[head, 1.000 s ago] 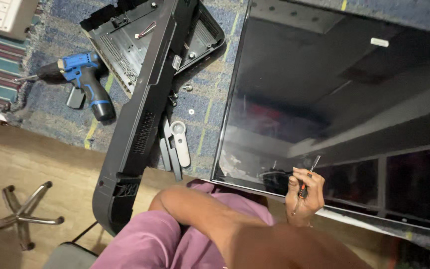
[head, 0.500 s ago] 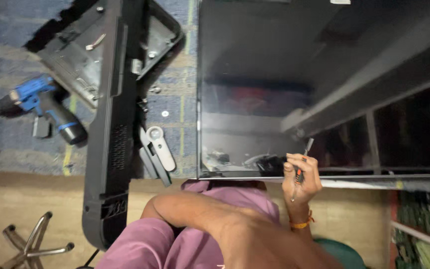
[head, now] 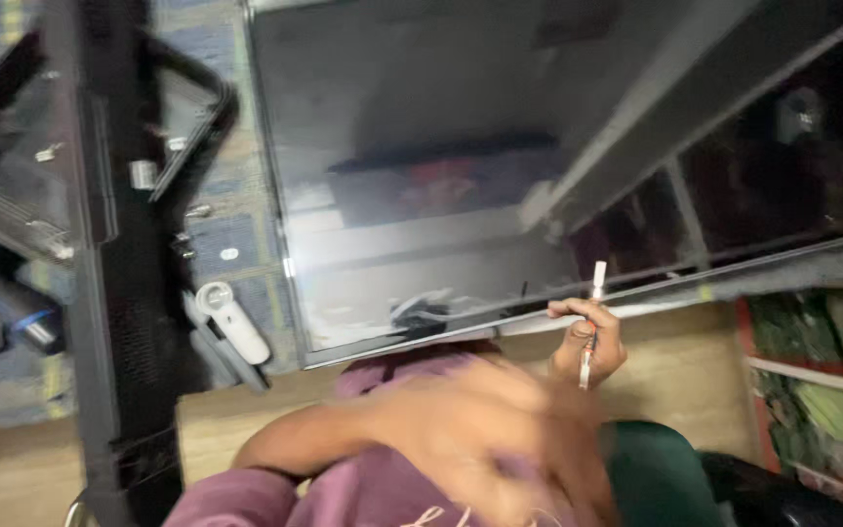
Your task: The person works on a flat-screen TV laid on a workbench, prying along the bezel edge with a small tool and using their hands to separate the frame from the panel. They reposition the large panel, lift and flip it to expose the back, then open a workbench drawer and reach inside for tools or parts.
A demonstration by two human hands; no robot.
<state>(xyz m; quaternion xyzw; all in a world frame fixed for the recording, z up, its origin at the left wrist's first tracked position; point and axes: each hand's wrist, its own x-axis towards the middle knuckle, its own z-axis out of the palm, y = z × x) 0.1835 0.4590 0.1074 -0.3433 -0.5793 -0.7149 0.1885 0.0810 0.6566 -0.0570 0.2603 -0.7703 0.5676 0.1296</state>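
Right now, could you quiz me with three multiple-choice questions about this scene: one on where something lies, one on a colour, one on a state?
1. Where does the white remote lie?
A. left of the flat screen
B. on the screen
C. on the shelves

2. What colour is the sleeve?
A. yellow
B. purple-pink
C. white

3. What is the right hand doing?
A. lying flat and empty
B. gripping a drill
C. holding a thin tool

Answers: 1 A, it lies on the carpet beside the screen's left edge. 2 B, the cloth reads purple-pink. 3 C, fingers close round a slim light-tipped tool.
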